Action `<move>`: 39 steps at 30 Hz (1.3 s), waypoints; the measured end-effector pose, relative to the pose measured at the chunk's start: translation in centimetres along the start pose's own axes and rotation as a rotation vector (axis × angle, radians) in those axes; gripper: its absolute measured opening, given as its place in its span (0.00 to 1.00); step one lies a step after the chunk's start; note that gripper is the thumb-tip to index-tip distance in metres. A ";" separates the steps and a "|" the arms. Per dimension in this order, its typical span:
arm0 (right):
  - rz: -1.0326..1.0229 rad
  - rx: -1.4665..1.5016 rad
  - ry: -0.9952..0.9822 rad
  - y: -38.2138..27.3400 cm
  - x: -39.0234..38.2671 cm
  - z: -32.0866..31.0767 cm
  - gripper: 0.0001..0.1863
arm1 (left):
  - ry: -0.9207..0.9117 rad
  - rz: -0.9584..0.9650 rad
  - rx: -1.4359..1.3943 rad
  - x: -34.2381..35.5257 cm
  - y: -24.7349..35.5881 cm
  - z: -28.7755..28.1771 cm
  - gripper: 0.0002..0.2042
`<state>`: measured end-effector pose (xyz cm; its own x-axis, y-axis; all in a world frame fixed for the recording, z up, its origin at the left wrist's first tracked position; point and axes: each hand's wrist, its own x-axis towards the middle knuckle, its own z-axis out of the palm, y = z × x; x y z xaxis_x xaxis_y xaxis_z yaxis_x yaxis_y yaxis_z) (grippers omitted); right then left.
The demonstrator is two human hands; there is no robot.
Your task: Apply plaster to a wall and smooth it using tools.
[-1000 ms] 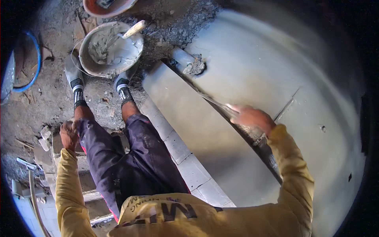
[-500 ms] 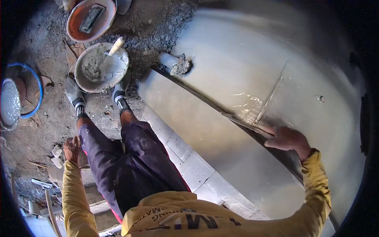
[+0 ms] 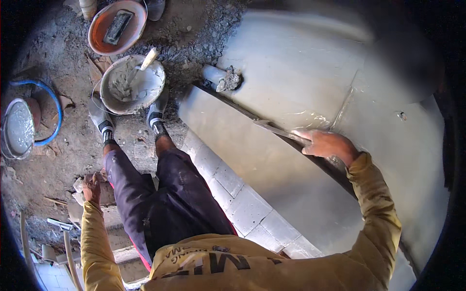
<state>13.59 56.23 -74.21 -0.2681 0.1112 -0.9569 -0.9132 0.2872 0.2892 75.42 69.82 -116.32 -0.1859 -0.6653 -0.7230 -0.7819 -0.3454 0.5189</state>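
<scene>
On the right, my right hand (image 3: 332, 146) is closed around the near end of a flat, narrow-looking trowel (image 3: 279, 130). The trowel lies along the dark edge strip (image 3: 233, 105) between a smooth grey upper surface (image 3: 286, 63) and a lower sloping face (image 3: 233, 136). Just beyond my fingers, wet, shiny patches and a straight groove (image 3: 345, 104) mark the upper surface. My left hand (image 3: 91, 189) hangs low beside my left thigh, its fingers curled in with nothing visible in them, near some pale rubble.
Ahead of my feet stands a bucket of grey mortar (image 3: 127, 87) with a handled tool in it. Beyond is an orange basin (image 3: 99, 36) holding a rectangular float. A water bucket (image 3: 19, 128) and blue hose (image 3: 57, 114) lie left. A pipe stub (image 3: 213, 74) and block wall (image 3: 225, 182) border the slab.
My right hand and the trowel have moved up and to the left along the dark edge strip. The whole view has shifted slightly; my left hand stays low by my thigh.
</scene>
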 end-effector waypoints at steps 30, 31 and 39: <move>0.016 -0.184 0.039 -1.5 14.4 1.0 0.38 | 0.275 -0.134 -0.337 -6.6 -6.9 4.0 0.18; -0.008 -0.187 0.038 -2.6 14.2 0.4 0.38 | 0.476 -0.236 -0.536 -7.6 -8.9 4.3 0.20; 0.086 -0.130 -0.001 -3.7 18.7 0.8 0.36 | 0.035 -0.230 -0.125 -5.6 2.2 1.4 0.21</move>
<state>12.23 58.02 -93.21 -0.3470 0.1311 -0.9287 -0.9188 0.1512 0.3646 73.97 73.73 -111.74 0.0107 -0.5814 -0.8136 -0.7212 -0.5680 0.3965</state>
